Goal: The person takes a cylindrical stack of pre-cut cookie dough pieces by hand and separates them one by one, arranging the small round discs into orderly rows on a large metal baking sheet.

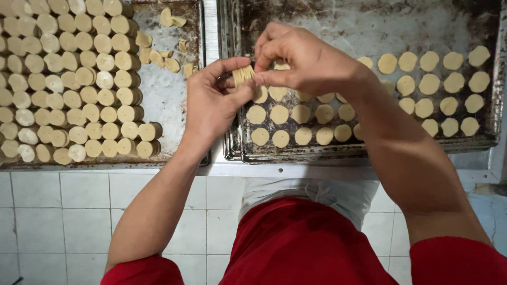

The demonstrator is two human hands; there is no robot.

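Observation:
My left hand (214, 103) grips a short stack of thin round dough discs (243, 75) between thumb and fingers, held above the left edge of the right baking tray (364, 153). My right hand (303, 60) meets it from the right, its fingertips pinching the end of the stack. Beneath both hands, single pale dough discs (279, 114) lie flat in rows on the dark tray. More laid-out discs (429, 83) fill the tray's right part. My forearms hide some of the discs.
A second tray (169, 100) at the left holds several rows of stacked dough cylinders (79, 79), plus a few loose scraps (171, 20) at its top right. Both trays rest on a metal counter (296, 170). White floor tiles (79, 221) and my red clothing show below.

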